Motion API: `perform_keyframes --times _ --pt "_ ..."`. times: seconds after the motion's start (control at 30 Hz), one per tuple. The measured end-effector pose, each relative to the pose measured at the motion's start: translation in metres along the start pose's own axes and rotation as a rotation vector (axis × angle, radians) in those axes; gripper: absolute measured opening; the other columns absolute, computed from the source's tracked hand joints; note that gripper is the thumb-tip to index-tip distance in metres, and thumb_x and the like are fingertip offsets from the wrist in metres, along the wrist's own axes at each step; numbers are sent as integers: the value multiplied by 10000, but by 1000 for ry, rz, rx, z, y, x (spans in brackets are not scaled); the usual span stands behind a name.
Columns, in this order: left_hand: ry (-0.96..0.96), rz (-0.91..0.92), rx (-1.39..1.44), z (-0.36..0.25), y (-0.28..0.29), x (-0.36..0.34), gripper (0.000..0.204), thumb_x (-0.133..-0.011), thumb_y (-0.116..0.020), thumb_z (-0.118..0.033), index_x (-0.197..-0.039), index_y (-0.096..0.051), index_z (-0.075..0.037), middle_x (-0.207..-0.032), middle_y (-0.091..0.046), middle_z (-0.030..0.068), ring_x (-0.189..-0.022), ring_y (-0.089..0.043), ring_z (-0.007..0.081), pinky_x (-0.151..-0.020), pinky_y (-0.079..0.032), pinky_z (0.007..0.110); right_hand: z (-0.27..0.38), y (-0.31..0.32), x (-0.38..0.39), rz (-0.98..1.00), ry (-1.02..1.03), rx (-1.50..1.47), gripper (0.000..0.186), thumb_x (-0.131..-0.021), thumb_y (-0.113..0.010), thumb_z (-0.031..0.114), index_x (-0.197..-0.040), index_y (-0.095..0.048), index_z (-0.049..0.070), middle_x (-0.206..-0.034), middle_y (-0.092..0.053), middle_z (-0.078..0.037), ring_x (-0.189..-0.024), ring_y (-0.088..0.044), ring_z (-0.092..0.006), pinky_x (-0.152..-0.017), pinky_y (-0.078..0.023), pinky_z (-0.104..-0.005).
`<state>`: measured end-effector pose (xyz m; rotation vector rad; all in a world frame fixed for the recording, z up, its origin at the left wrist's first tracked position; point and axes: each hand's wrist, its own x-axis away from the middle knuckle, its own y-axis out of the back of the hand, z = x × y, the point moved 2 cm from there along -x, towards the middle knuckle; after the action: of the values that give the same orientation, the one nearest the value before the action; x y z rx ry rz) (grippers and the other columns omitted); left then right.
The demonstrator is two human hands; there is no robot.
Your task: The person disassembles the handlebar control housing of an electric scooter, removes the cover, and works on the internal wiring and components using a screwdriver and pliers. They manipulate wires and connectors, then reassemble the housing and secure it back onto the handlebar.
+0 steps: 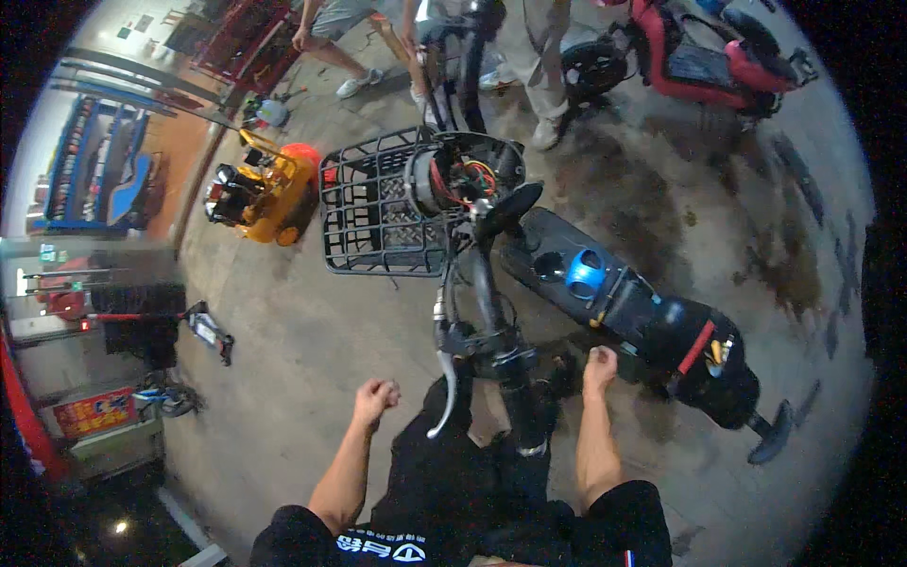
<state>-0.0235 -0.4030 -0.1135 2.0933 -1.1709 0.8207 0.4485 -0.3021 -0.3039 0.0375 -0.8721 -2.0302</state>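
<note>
My left hand (376, 397) is curled closed left of the silver brake lever (444, 397); what it holds, if anything, is unclear. My right hand (601, 367), also curled, hangs right of the black handlebar (510, 359), near a black seat (697, 373) carrying a red strip and small yellow tools; its contents are unclear. Ahead stands the scooter's open round housing (430, 184) with coloured wires exposed, beside a black wire basket (364, 255). A blue shiny round part (586, 274) lies on the black deck (534, 231).
A yellow air compressor (274, 203) stands left. A pink scooter (680, 80) is upper right. Two people's legs (539, 66) show at the top. The left side holds a shopfront with a blue rack (90, 161), a folded scooter (208, 331) and a doorway step.
</note>
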Motion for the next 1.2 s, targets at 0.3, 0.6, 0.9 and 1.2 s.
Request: perform_keyframes --times 0.3,0.6,0.9,1.2 --pt "-345 486 105 -206 -52 -41 379 -910 -619 -190 -1219 -537 13 -1113 -604 100 -948 -620 191 -779 -523 299 178 109 90 139 50 -320 170 -899 -624 158 -1009 -604 30 -735 -563 13 -604 -497 -65 -539 -407 -213" --pt "-342 682 325 -299 -144 -57 649 -869 -676 -205 -1386 -343 2 -1203 -554 114 -911 -585 170 -722 -498 276 396 166 70 170 499 -81 170 -909 -616 113 -1041 -638 7 -897 -630 -10 -800 -562 -77 -731 -458 -218" --pt "-236 909 453 -319 -174 -69 647 -809 -724 -148 -1361 -407 -31 -1077 -625 44 -858 -616 116 -685 -512 219 532 113 62 391 855 15 150 -841 -641 50 -983 -658 6 -926 -640 -78 -852 -600 -152 -763 -471 -259" --pt "-279 1000 322 -328 -172 -86 761 -701 -763 -111 -1359 -403 16 -1117 -614 67 -998 -590 157 -898 -468 305 607 29 44 617 788 504 200 -824 -627 179 -948 -687 33 -916 -664 -147 -857 -644 -274 -762 -500 -339"
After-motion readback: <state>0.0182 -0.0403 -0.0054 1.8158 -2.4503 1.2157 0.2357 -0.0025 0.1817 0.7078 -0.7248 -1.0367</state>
